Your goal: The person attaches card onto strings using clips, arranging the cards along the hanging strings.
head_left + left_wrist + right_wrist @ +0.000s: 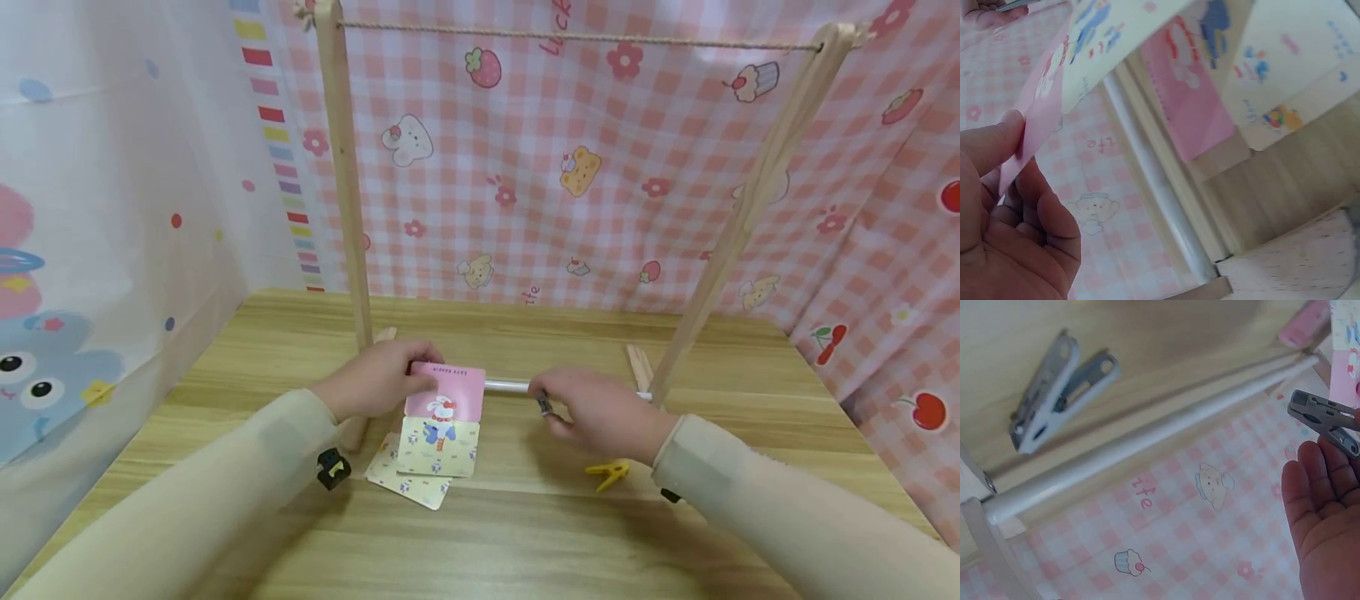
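Your left hand (384,377) pinches the top card (441,425) by its pink end, over a lower card (412,487). Your right hand (600,414) pinches a gray clip (1319,415); yellow clip (609,474) nearby.

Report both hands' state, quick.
Left hand: closed, pinching a card by its edge.
Right hand: closed, pinching a gray clothespin.

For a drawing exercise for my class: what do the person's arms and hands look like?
The left sleeve and right sleeve are long, plain and cream, reaching the wrists. The left hand and right hand are bare, with no gloves visible. A small black item with a yellow mark shows beside the left cuff; whether it is worn is unclear.
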The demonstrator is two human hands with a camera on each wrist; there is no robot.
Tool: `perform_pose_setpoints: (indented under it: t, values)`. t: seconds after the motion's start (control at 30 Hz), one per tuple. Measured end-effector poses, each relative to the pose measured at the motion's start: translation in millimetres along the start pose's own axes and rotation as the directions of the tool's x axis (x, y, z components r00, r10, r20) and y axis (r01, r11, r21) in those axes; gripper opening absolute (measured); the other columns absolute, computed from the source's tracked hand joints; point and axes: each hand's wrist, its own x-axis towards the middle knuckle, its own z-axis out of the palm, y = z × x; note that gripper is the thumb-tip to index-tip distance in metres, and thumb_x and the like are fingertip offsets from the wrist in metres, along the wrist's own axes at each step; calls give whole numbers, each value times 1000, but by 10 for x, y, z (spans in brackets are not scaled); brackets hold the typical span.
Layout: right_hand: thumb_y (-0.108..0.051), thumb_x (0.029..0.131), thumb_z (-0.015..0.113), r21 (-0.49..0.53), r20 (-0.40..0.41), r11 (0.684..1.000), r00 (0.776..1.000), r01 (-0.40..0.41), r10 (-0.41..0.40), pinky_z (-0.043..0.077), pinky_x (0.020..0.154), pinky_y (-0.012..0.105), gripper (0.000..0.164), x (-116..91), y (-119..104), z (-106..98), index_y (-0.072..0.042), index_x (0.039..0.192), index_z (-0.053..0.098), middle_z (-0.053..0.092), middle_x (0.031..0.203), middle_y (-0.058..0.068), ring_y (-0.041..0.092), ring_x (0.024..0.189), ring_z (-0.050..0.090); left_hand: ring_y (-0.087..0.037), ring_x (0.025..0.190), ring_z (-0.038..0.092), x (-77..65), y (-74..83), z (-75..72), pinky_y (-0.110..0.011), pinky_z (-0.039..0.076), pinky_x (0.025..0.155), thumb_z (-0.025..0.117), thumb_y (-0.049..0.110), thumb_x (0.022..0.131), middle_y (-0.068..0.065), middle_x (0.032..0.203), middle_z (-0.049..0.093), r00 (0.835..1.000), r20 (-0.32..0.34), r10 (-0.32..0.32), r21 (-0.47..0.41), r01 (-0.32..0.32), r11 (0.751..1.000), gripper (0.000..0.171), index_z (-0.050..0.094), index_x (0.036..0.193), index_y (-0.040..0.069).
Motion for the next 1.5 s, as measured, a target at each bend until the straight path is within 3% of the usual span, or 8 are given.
perform_pose_setpoints:
  t: [0.13, 0.3, 0.57, 0.8, 0.97, 1.23, 1.37, 1.5]
  values:
    - [-10, 95, 75, 58, -57, 998, 998, -16, 19, 61, 97, 45, 26, 21, -8, -91, -8, 120, 65, 73, 113, 3, 24, 112, 72, -15, 86, 64, 1, 59, -68, -32, 56, 79, 67, 20, 104, 0, 99, 74, 1000, -8, -3, -15, 3, 1000, 19, 73, 120, 12]
    - [-6, 97, 71, 135, -120, 990, 991, -43, 59, 60, 97, 47, 27, 29, -25, -208, -4, 123, 64, 72, 119, 9, 27, 112, 71, -16, 84, 64, 6, 119, -165, -30, 56, 75, 65, 25, 106, -1, 99, 72, 1000, -14, -22, -70, 21, 997, 20, 72, 120, 12]
    - [-5, 99, 69, 231, -229, 972, 968, -47, 101, 60, 93, 43, 28, 82, -59, -387, -1, 127, 64, 69, 123, 12, 26, 111, 68, -17, 73, 51, 37, 199, -316, -28, 46, 64, 66, 25, 105, -2, 84, 58, 994, -105, 8, -81, -16, 997, 11, 71, 103, 16]
    - [-3, 97, 73, 228, -380, 973, 923, 25, 65, 62, 84, 40, 26, 163, -77, -547, -2, 122, 67, 68, 110, 11, 23, 99, 66, -17, 70, 50, 74, 322, -442, -25, 43, 59, 66, 23, 105, -2, 80, 55, 981, -196, 5, -108, -26, 994, 21, 63, 88, 12]
    - [-3, 99, 71, 234, -419, 972, 906, 37, 67, 62, 86, 40, 29, 217, -122, -713, -1, 127, 65, 67, 112, 11, 21, 100, 64, -17, 70, 52, 100, 390, -542, -23, 44, 58, 66, 23, 106, -4, 82, 58, 974, -228, 4, -126, -34, 991, 17, 68, 94, 10]
    - [-3, 100, 69, 210, -496, 975, 867, 67, 47, 60, 88, 40, 29, 319, -223, -969, 4, 127, 63, 68, 112, 12, 24, 100, 66, -18, 66, 48, 123, 532, -747, -25, 39, 56, 64, 26, 107, -5, 80, 56, 953, -300, 43, -36, -56, 998, 25, 62, 87, 10]
    - [-1, 99, 70, 172, -559, 978, 829, 115, 1, 59, 86, 35, 28, 367, -266, -1095, 6, 126, 63, 68, 109, 14, 24, 98, 66, -18, 65, 45, 135, 628, -852, -26, 37, 55, 63, 26, 107, -6, 80, 55, 940, -339, 45, -44, -64, 997, 23, 65, 90, 10]
    - [1, 98, 71, 140, -617, 978, 786, 155, -36, 55, 82, 21, 29, 415, -291, -1203, 8, 125, 63, 68, 110, 16, 24, 95, 67, -16, 61, 44, 153, 709, -943, -25, 35, 52, 60, 28, 109, -8, 92, 68, 937, -348, 26, -87, -61, 994, 21, 72, 105, 11]
